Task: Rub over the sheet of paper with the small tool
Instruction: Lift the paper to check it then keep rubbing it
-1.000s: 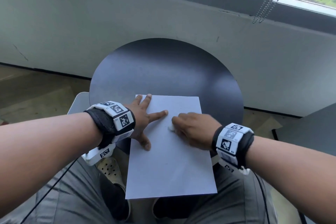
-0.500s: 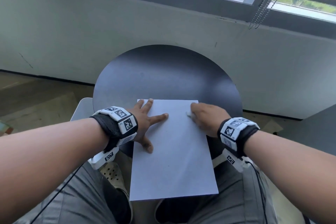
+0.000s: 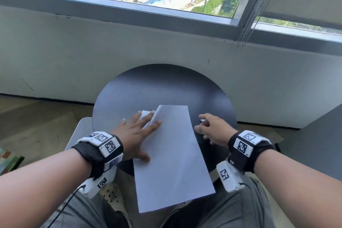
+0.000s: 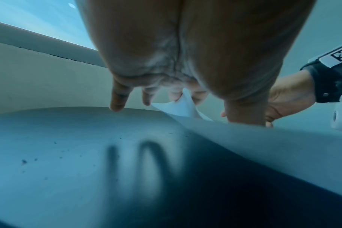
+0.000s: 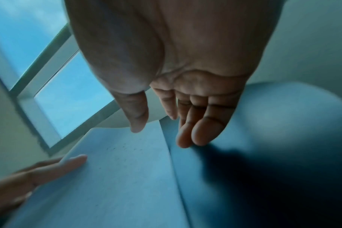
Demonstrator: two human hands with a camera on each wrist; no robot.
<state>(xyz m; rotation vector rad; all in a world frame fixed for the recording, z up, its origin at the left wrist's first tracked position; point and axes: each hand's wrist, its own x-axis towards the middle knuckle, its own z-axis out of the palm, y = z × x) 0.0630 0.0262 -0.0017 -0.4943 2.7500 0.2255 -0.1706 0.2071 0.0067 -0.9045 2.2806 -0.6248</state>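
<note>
A white sheet of paper (image 3: 175, 153) lies on the round dark table (image 3: 162, 83), its near end hanging over the edge. My left hand (image 3: 148, 135) rests on the sheet's far left part with fingers straight and spread. That edge is lifted and curls up between the index and middle fingers (image 4: 182, 106). My right hand (image 3: 205, 126) hovers over the table just right of the sheet, relaxed and holding nothing (image 5: 166, 123). A small white tool (image 3: 202, 120) lies on the table by its index finger.
A grey wall (image 3: 166, 42) under the window stands just behind the table. A beaded blind cord (image 3: 246, 29) hangs at the right. A white seat (image 3: 81, 129) shows at the left, a dark surface (image 3: 318, 139) at the right, and my legs (image 3: 231, 209) below the paper.
My right hand has left the paper, moved right and opened, with the small tool now on the table. The sheet's far left edge has lifted at my left fingers. The view tilted up.
</note>
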